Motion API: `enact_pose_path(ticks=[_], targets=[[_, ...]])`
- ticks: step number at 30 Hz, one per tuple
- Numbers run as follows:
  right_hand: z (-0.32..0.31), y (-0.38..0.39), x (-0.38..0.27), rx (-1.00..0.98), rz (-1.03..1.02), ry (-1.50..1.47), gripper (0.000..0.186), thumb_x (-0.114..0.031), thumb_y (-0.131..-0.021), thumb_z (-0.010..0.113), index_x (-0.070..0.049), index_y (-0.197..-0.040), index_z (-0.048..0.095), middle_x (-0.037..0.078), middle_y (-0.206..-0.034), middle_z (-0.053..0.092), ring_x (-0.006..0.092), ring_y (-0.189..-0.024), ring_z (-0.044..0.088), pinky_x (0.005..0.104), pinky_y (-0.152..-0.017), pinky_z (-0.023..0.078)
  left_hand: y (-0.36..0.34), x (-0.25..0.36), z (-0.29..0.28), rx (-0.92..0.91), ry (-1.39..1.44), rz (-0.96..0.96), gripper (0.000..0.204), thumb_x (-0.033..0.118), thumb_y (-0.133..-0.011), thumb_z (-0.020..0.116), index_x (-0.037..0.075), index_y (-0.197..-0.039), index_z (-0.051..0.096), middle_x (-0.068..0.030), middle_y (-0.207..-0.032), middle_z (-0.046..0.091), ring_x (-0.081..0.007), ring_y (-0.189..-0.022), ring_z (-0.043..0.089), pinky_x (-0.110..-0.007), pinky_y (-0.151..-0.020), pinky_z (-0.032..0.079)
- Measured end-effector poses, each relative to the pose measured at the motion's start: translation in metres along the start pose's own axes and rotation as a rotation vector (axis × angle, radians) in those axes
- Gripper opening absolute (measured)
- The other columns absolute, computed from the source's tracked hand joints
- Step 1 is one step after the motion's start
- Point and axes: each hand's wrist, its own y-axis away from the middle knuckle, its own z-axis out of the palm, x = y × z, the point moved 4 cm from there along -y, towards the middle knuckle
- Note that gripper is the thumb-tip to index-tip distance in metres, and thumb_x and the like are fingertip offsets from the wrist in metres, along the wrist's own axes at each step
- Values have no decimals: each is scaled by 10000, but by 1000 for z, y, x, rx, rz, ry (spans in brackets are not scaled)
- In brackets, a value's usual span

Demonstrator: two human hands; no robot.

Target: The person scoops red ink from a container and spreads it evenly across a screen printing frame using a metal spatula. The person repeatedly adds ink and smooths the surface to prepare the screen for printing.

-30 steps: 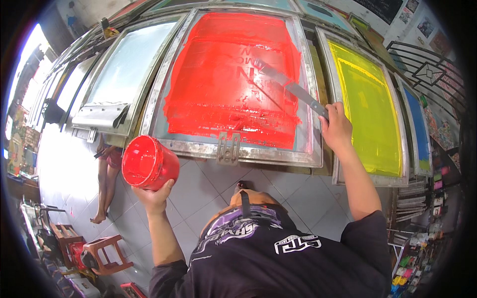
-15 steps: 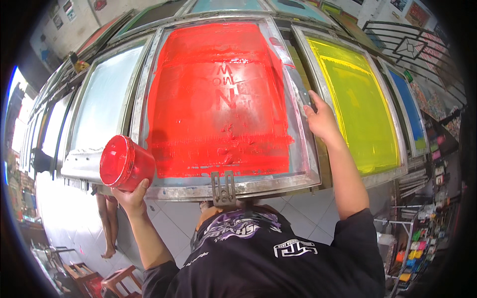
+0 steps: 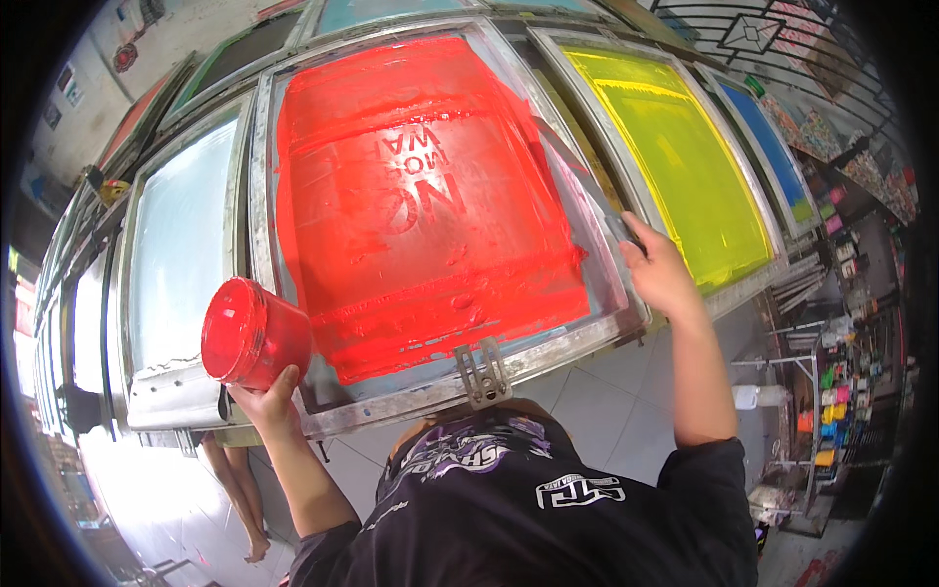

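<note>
My left hand (image 3: 266,406) grips a red ink tub (image 3: 259,338) from below, its open mouth tilted toward the left. It is held over the near left corner of a screen-printing frame (image 3: 377,419). Thick red ink (image 3: 421,235) coats the mesh in that frame, and stencil lettering shows through it. On the right, my right hand (image 3: 663,274) is closed round the dark handle of an ink spatula (image 3: 590,186). The long grey blade points away from me, above the frame's right side. I cannot tell whether it touches the mesh.
A metal clamp (image 3: 481,374) sits at the frame's near edge. Neighbouring screens hold pale blue (image 3: 181,245), yellow-green (image 3: 685,176) and blue ink (image 3: 768,147). Another person's legs (image 3: 237,489) show below at left. A rack with small coloured containers (image 3: 831,411) stands at right.
The view has turned, so the frames look tilted. My right hand with the spatula sits a little lower and further right in the picture. The tub stays in my left hand.
</note>
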Motion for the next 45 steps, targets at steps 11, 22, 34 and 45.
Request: enact_pose_path(ticks=[11,22,34,45], targets=[[2,37,6,25,-41,314,435,-151,-894,514,14,-1295,482,298,-1142,572,400,-1094,552,407,-917,441,-12,-15,-13,-57,26,-61,829,101,-496,783,2,-1250,453,-99,-1119,553,-232,-1014,554,-370,-905,463],[-1,-15,-19,49,-154,498,410,-114,-878,524,23,-1265,505,289,-1119,583,416,-1057,559,409,-913,454,-4,-11,-10,-8,49,-50,815,106,-524,807,-16,-1249,456,-108,-1104,567,-238,-999,575,-374,-897,482],[-6,-37,-29,-36,-138,505,410,-129,-885,520,27,-1264,505,274,-1156,576,406,-1089,550,405,-930,444,3,-18,-15,43,60,-28,806,118,-542,848,-23,-1239,469,-109,-1110,572,-238,-995,577,-377,-902,472],[8,-69,-21,-46,-345,683,377,-148,-852,526,28,-1185,540,264,-1056,613,402,-1018,578,435,-863,468,4,-26,-11,-12,9,9,652,95,-616,742,-24,-1204,487,-96,-1077,568,-223,-988,566,-342,-882,455]])
